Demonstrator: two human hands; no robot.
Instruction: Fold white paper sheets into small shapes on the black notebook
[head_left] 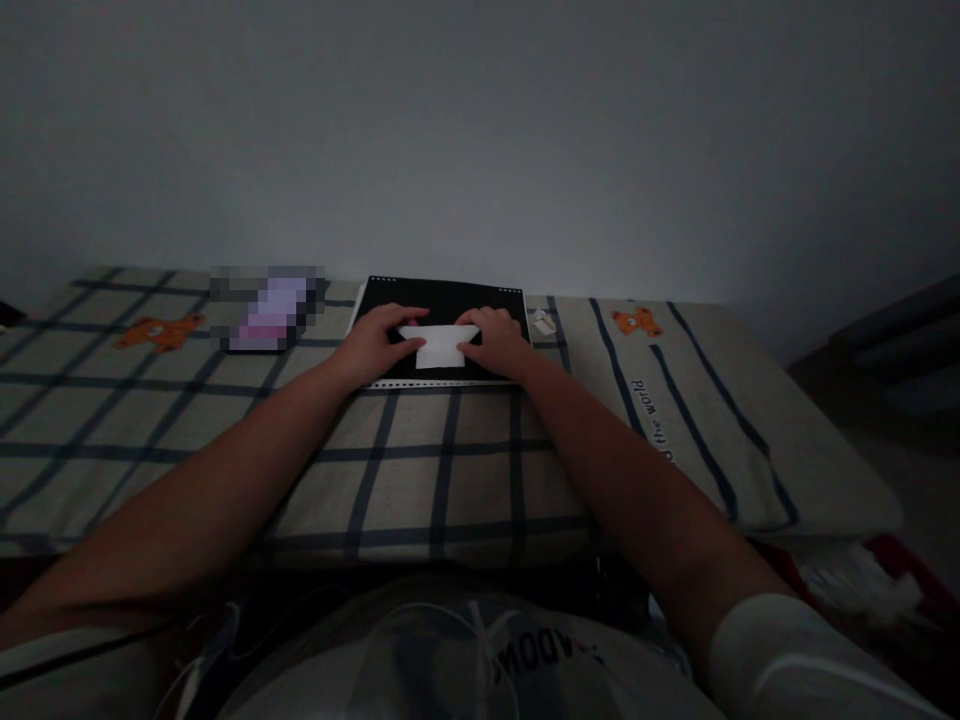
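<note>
A small white folded paper [440, 346] lies on a black sheet [442, 298] set on a checked bedcover. My left hand [377, 340] rests on the paper's left end, fingers stretched flat and pressing down. My right hand [496, 340] presses the paper's right end in the same way, fingers lying flat. Both forearms reach forward across the bed.
The checked bedcover [420, 470] with orange bear prints spreads across the bed. A blurred purple object [268, 306] lies left of the black sheet. A small white scrap [543, 322] sits to its right. A plain wall [480, 130] stands behind. The bed's edge falls away at the right.
</note>
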